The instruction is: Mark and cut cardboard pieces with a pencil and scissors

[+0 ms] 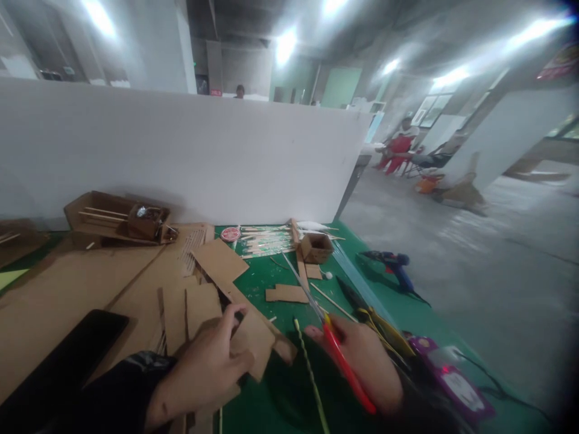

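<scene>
My right hand [366, 361] is closed around a red-handled tool [346, 364], whose long thin metal end points up and left over the green table [262, 274]. Over the cardboard pieces, my left hand [210, 361] has its thumb and fingers apart; it hovers at or touches a cut piece of cardboard [256, 340], and contact is unclear. A thin yellow-green twisted strand [312, 377] runs between the hands. Several flat cardboard scraps [221, 259] lie ahead of my left hand.
A cardboard box assembly [120, 220] stands back left, a black phone-like slab [67, 355] front left. Wooden sticks [266, 241] and a small cardboard box [316, 248] are at the back. To the right lie a blue glue gun [395, 268], black-and-yellow pliers [380, 322] and a purple device [461, 386].
</scene>
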Demonstrator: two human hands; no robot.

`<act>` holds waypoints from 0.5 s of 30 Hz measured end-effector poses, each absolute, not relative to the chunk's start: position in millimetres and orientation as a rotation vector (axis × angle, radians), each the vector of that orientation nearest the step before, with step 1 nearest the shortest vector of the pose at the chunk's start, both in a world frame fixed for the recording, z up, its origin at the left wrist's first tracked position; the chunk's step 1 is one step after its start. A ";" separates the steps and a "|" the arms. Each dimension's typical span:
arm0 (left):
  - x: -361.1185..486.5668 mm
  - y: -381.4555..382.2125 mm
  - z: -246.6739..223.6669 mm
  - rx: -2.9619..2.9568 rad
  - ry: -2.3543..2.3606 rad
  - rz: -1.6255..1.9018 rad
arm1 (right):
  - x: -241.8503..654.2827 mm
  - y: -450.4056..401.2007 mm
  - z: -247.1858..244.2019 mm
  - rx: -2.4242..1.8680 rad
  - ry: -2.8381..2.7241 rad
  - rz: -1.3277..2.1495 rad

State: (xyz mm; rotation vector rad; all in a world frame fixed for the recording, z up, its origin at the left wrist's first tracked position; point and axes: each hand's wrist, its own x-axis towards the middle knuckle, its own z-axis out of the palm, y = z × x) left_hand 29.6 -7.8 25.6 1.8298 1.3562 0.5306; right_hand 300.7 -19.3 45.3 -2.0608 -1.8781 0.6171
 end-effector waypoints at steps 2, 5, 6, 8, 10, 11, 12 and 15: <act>23.9 0.2 30.1 2.186 1.490 0.456 | 313.1 -19.2 38.9 -2.263 -1.877 0.546; 27.8 30.5 42.6 2.570 1.577 0.281 | 322.5 -20.5 29.6 -2.438 -1.887 0.519; 33.9 46.3 46.6 2.690 1.508 0.197 | 323.4 -21.0 27.6 -2.472 -1.888 0.503; 52.5 83.4 51.3 2.782 1.405 0.148 | 322.8 -21.8 25.6 -2.525 -1.874 0.464; 75.9 121.9 50.3 2.850 1.304 0.104 | 320.8 -22.9 25.6 -2.552 -1.847 0.450; 87.5 139.1 47.6 2.879 1.253 0.081 | 319.7 -23.7 26.0 -2.557 -1.829 0.454; 97.9 153.8 43.9 2.899 1.211 0.061 | 318.8 -24.8 26.3 -2.560 -1.810 0.456; 118.0 181.0 29.9 2.928 1.128 0.015 | 317.7 -29.4 26.2 -2.536 -1.775 0.448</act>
